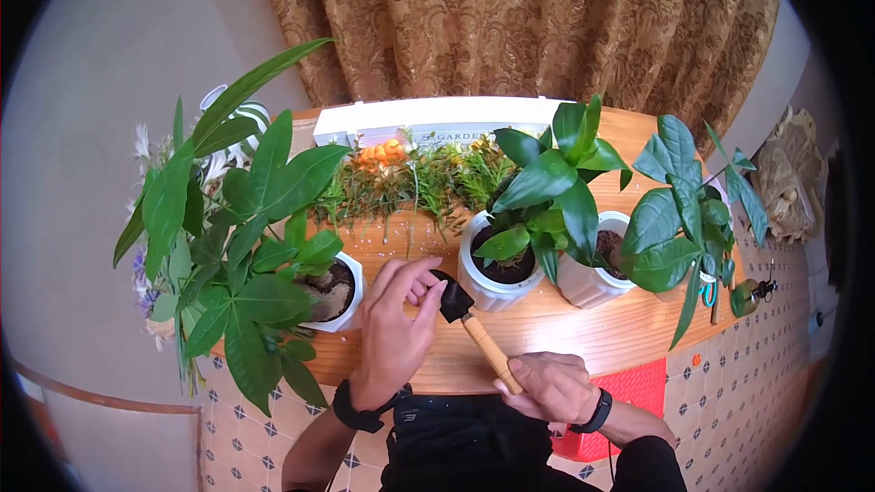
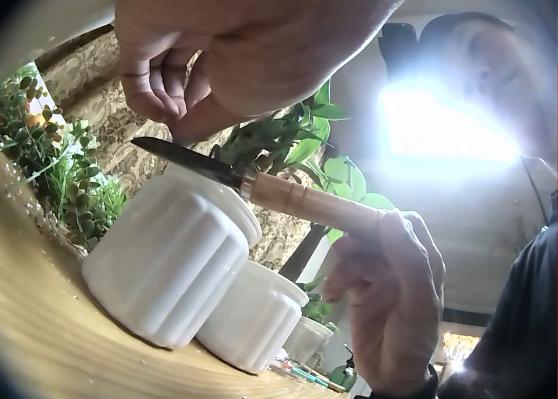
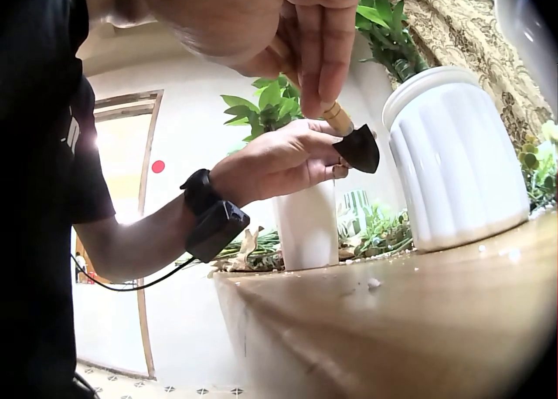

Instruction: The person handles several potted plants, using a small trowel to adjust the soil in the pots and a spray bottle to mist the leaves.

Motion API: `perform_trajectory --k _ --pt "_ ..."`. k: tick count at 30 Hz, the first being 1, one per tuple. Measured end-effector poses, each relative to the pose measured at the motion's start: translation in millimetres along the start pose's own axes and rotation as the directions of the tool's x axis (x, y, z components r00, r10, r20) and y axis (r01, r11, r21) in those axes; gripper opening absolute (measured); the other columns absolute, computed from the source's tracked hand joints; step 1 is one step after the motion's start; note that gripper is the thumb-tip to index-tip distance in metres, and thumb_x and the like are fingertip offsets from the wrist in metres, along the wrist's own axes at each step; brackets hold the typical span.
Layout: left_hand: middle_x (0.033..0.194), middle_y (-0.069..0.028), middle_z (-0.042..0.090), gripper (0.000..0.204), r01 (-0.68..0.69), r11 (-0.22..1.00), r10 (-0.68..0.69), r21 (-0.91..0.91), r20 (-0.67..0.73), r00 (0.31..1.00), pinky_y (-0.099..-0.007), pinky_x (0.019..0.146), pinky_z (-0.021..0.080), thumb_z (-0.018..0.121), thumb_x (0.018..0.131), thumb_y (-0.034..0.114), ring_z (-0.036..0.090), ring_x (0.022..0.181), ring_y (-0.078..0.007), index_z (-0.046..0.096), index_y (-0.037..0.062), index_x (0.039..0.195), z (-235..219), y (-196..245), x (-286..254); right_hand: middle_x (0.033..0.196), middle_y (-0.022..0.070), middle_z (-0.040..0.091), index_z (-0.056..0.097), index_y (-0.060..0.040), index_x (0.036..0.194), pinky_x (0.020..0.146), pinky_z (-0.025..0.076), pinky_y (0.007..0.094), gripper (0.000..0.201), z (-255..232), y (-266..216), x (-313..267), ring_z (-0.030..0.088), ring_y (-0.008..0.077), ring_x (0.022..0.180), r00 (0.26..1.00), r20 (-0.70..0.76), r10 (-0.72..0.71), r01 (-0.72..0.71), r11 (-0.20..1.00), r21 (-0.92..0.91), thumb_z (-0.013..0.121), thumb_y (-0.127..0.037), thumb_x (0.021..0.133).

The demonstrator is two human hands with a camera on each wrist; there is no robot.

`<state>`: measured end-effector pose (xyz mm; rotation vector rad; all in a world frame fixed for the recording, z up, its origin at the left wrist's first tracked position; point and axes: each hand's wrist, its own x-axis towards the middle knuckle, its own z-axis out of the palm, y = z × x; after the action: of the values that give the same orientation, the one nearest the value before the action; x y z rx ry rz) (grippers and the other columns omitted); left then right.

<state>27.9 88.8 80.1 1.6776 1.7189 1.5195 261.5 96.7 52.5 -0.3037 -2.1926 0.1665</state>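
A small trowel with a black blade (image 1: 453,299) and wooden handle (image 1: 489,353) is held over the table's front part. My right hand (image 1: 556,387) grips the handle's end; the left wrist view shows that hand (image 2: 392,286) below the handle (image 2: 314,206). Beside the blade is my left hand (image 1: 396,323), fingers bent and thumb raised near its edge. In the right wrist view the blade (image 3: 359,149) overlaps the left fingers (image 3: 324,165); whether they touch it I cannot tell. Behind the blade stands a white pot (image 1: 501,293) with dark soil and a leafy plant (image 1: 547,184).
Two more potted plants stand at left, in a pot (image 1: 354,310), and at right, in a pot (image 1: 583,287). Cut greenery (image 1: 392,187) lies along the back before a white box (image 1: 437,117). A red stool (image 1: 638,392) is below the table's front edge (image 1: 629,360).
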Motion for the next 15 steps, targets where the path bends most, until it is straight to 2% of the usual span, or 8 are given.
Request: perform_trajectory --k 3,5,8,14,15 --pt "0.090 -0.0092 0.066 0.025 0.015 1.000 -0.015 -0.006 0.013 1.000 -0.0275 0.071 0.050 0.071 0.089 -0.008 0.061 0.077 -0.0152 0.071 -0.0032 0.113 -2 1 -1 0.085 0.0122 0.069 0.066 0.0066 0.108 0.059 0.064 0.0331 0.039 -2 -1 0 0.074 0.0247 0.069 1.000 0.005 0.005 -0.005 1.000 0.003 0.088 -0.008 0.080" --pt "0.091 -0.0090 0.066 0.022 -0.057 0.998 0.058 0.035 -0.015 0.998 -0.0266 0.071 0.050 0.070 0.089 -0.009 0.061 0.077 -0.0140 0.072 -0.0029 0.110 -2 0 -2 0.085 0.0123 0.069 0.066 0.0065 0.108 0.059 0.064 0.0332 0.039 -3 -1 0 0.074 0.0249 0.069 1.000 0.008 0.004 -0.004 1.000 0.002 0.088 -0.008 0.080" --pt "0.094 -0.0093 0.064 0.021 -0.094 0.995 0.095 0.034 -0.036 0.995 -0.0262 0.071 0.051 0.069 0.090 -0.010 0.062 0.079 -0.0141 0.071 -0.0029 0.110 -3 3 -3 0.085 0.0124 0.069 0.066 0.0064 0.107 0.060 0.065 0.0335 0.038 -4 -1 1 0.074 0.0252 0.069 1.000 -0.010 -0.004 0.004 1.000 0.010 0.088 -0.008 0.080" --pt "0.098 -0.0088 0.060 0.010 -0.018 1.000 0.019 0.013 -0.055 0.998 -0.0245 0.072 0.050 0.067 0.094 -0.008 0.063 0.084 -0.0132 0.067 -0.0040 0.103 -6 0 -13 0.085 0.0119 0.069 0.066 0.0064 0.106 0.061 0.065 0.0345 0.036 -14 2 0 0.075 0.0263 0.070 1.000 0.019 0.022 -0.023 0.999 0.045 0.087 -0.008 0.080" --pt "0.098 -0.0088 0.060 0.010 -0.019 1.000 0.019 0.013 -0.056 0.998 -0.0245 0.072 0.050 0.067 0.094 -0.008 0.063 0.084 -0.0132 0.067 -0.0040 0.103 -5 -2 -16 0.085 0.0115 0.070 0.067 0.0057 0.105 0.061 0.065 0.0349 0.035 -16 2 1 0.075 0.0263 0.070 0.998 0.013 0.063 -0.064 0.996 0.068 0.087 -0.008 0.080"
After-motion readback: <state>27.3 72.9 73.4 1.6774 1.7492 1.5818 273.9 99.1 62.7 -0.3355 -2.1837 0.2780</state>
